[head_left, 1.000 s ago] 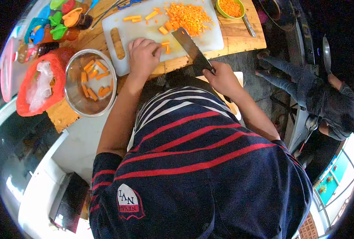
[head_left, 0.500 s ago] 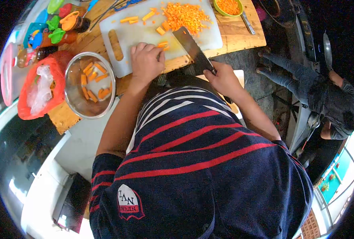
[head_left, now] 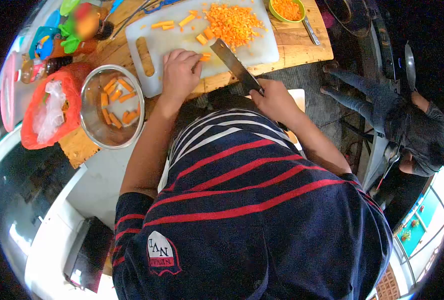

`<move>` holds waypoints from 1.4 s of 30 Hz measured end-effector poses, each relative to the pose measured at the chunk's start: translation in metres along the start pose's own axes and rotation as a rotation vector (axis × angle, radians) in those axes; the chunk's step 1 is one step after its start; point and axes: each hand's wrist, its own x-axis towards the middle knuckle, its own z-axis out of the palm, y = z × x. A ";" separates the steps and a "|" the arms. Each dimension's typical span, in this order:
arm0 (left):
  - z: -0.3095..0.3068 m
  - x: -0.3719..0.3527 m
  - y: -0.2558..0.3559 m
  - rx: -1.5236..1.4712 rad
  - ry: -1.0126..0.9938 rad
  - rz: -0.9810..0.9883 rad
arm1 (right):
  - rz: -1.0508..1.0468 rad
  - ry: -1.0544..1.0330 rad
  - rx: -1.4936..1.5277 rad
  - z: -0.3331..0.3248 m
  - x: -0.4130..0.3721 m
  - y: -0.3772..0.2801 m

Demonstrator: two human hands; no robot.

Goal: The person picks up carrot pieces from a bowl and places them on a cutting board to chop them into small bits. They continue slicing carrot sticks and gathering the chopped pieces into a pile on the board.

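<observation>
My right hand is wrapped round the handle of a broad-bladed kitchen knife, whose blade slants up and left over the front of the white cutting board. On the board, my left hand is closed, its fingers bent against some carrot pieces; the fingertips are partly hidden. The blade lies a little to the right of these pieces. Beyond the knife tip spreads a heap of diced carrot. Several carrot sticks lie loose behind my left hand.
To the left, a steel bowl holds carrot sticks, beside a red plastic bag and several bottles. A green bowl of diced carrot and another knife sit right of the board. At far right a person holds a pan.
The knife and my right hand have shifted slightly left, the blade now closer to my left hand. My left hand has moved a little left and up.
</observation>
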 end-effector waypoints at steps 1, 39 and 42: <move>0.001 0.000 0.002 0.000 0.001 -0.001 | -0.002 -0.013 -0.001 0.000 0.002 -0.002; 0.008 -0.012 -0.001 -0.074 0.106 -0.095 | -0.124 0.064 -0.015 0.019 0.019 -0.025; 0.007 -0.011 -0.004 -0.112 0.102 -0.085 | -0.135 0.056 -0.010 0.017 0.019 -0.025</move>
